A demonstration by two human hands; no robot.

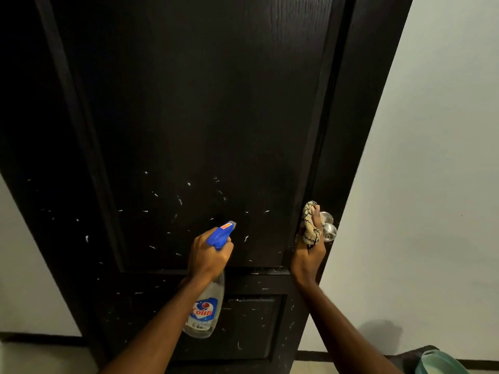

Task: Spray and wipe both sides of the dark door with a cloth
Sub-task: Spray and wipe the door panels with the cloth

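Note:
The dark panelled door (205, 109) fills most of the view, flecked with small white marks across its lower half. My left hand (208, 255) grips a clear spray bottle (208, 306) with a blue trigger head, its nozzle pointing at the door panel. My right hand (309, 255) holds a bunched cream patterned cloth (310, 225) against the door's right edge, right beside the silver round door knob (330, 228).
Pale walls (432, 157) flank the door on both sides, with a dark skirting along the floor. A teal bowl-like container (442, 363) sits at the bottom right corner on the floor.

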